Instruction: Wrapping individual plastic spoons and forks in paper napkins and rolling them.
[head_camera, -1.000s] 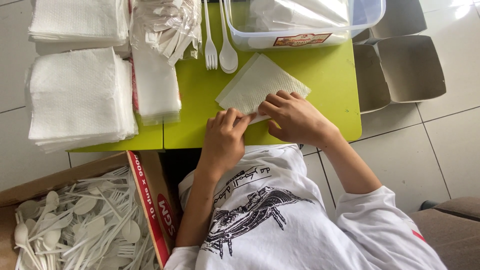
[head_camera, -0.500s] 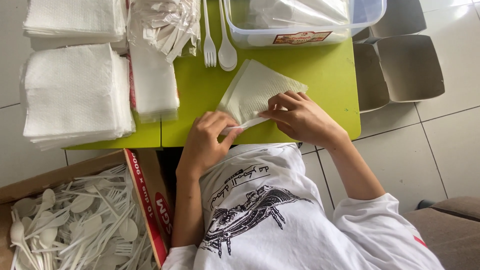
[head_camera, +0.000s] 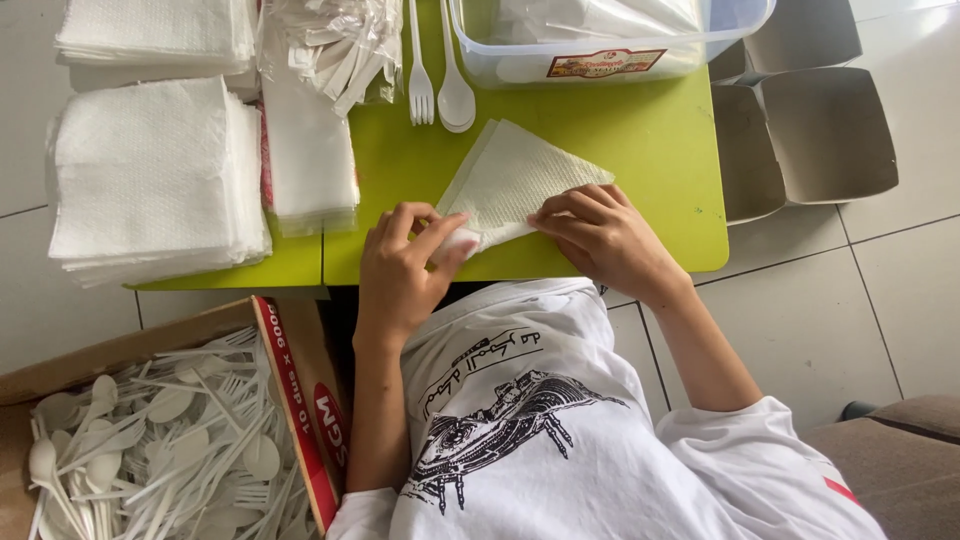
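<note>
— How much room is there along the table's edges?

— The green table is crowded at its far edge and left side. A clear plastic tub sits along the far edge toward the right corner, a white plastic fork and spoon lie side by side just left of it, and a heap of wrapped cutlery sits beside those. Stacks of white napkins overhang the left edge. The bare green strip runs along the right edge and between the tub and the near edge.

— And the napkin being worked?

— The folded napkin is white, with a fine embossed grain, lying in a wedge shape near the middle of the near edge, one point aimed at the spoon.

— The hands?

— The left hand pinches the napkin's near corner between thumb and fingers, right at the near edge. The right hand lies palm down, fingertips pressing the napkin's right edge flat. Both forearms reach out from the near side.

— Off the table?

— A cardboard box of loose white cutlery is below the left corner; open grey cartons are beyond the right edge.
</note>
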